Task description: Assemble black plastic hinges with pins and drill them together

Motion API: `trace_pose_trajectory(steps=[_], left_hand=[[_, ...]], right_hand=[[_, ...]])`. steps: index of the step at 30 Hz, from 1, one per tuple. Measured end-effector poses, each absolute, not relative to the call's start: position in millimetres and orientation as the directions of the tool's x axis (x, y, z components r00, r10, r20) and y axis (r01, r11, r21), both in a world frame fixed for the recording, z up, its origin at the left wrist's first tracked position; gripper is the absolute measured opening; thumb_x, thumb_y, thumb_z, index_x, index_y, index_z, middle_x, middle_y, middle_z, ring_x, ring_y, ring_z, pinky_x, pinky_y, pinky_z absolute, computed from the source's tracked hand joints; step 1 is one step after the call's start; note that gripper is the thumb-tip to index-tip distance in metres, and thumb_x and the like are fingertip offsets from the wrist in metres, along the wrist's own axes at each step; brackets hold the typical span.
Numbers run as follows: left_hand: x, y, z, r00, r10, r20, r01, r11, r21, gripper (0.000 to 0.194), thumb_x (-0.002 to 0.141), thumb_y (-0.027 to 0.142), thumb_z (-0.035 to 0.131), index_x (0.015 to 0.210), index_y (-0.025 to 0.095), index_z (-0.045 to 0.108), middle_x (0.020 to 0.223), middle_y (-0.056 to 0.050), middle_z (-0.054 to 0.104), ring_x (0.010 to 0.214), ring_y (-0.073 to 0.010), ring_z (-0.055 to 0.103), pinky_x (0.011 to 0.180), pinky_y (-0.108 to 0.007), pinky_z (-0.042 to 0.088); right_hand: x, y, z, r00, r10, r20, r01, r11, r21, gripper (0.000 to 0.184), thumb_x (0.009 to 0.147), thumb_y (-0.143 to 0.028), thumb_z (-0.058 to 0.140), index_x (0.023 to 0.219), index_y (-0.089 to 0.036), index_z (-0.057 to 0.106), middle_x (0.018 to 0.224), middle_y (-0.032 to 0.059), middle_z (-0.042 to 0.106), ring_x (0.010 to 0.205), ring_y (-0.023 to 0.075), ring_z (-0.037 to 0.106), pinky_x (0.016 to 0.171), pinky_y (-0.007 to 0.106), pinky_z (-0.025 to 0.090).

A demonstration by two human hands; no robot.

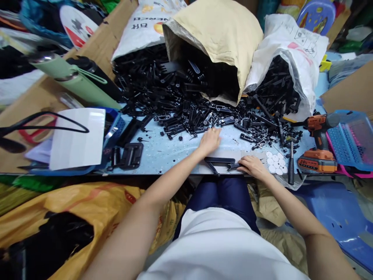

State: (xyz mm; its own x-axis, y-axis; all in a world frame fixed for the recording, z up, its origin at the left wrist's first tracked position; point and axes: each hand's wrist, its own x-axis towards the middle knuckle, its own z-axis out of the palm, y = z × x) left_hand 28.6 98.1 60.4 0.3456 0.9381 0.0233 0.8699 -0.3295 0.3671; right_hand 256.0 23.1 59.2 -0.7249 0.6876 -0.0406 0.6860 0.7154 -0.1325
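Note:
At the near edge of the heap of black plastic parts and metal pins (201,114), my left hand (210,140) has its fingers bent together. Whatever they grip is too small to make out. My right hand (253,166) rests at the front of the table, its fingers closed on the end of a small black plastic piece (233,166). Left of that piece lies a long black bar (220,160) with a shorter black arm (212,168) slanting below it, on a pale flat board.
Three sacks spill black parts: a white sack (140,29), a tan sack (215,31) and another white sack (291,42). White discs (275,162), a hammer (291,167) and an orange cordless drill (319,136) lie to the right. A blue tray (116,134) and green flask (78,85) stand left.

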Motion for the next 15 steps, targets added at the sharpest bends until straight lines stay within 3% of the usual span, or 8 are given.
trace_pose_trajectory(steps=[2, 5, 9, 15], left_hand=[[27.9, 128.0, 64.2, 0.216, 0.976, 0.0, 0.931, -0.206, 0.303, 0.029, 0.087, 0.012, 0.032, 0.102, 0.009, 0.056, 0.1, -0.016, 0.062, 0.102, -0.0258, 0.051, 0.083, -0.038, 0.039], [25.7, 145.6, 65.9, 0.191, 0.981, -0.027, 0.947, -0.177, 0.267, 0.03, 0.083, 0.003, 0.031, 0.092, 0.007, 0.06, 0.095, -0.018, 0.063, 0.1, -0.0265, 0.052, 0.083, -0.039, 0.039], [15.9, 123.0, 57.8, 0.185, 0.979, 0.089, 0.92, -0.204, 0.335, 0.023, 0.084, 0.01, 0.038, 0.089, 0.013, 0.06, 0.095, -0.013, 0.063, 0.094, -0.0241, 0.055, 0.082, -0.036, 0.042], [-7.1, 83.0, 40.0, 0.118, 0.979, 0.165, 0.877, -0.181, 0.444, 0.016, 0.082, 0.011, 0.042, 0.087, 0.015, 0.057, 0.089, -0.011, 0.063, 0.085, -0.023, 0.059, 0.076, -0.034, 0.046]], right_hand=[[261.4, 21.5, 57.2, -0.704, 0.71, -0.021, 0.705, 0.696, -0.138, 0.043, 0.092, -0.047, 0.031, 0.097, -0.017, 0.061, 0.087, 0.0086, 0.063, 0.082, 0.0186, 0.055, 0.07, 0.029, 0.039], [265.0, 32.2, 60.7, -0.62, 0.783, 0.047, 0.774, 0.62, -0.131, 0.04, 0.093, -0.042, 0.031, 0.099, -0.017, 0.061, 0.089, 0.0095, 0.063, 0.084, 0.0198, 0.054, 0.073, 0.03, 0.04], [258.9, 80.0, 70.2, -0.407, 0.903, 0.135, 0.903, 0.42, -0.087, 0.034, 0.094, -0.028, 0.03, 0.101, -0.015, 0.061, 0.096, 0.0117, 0.062, 0.088, 0.0214, 0.052, 0.076, 0.031, 0.04], [221.5, 163.9, 80.9, -0.271, 0.962, 0.032, 0.961, 0.268, 0.073, 0.032, 0.087, -0.011, 0.035, 0.102, -0.013, 0.062, 0.104, 0.0142, 0.062, 0.098, 0.0258, 0.048, 0.076, 0.035, 0.033]])
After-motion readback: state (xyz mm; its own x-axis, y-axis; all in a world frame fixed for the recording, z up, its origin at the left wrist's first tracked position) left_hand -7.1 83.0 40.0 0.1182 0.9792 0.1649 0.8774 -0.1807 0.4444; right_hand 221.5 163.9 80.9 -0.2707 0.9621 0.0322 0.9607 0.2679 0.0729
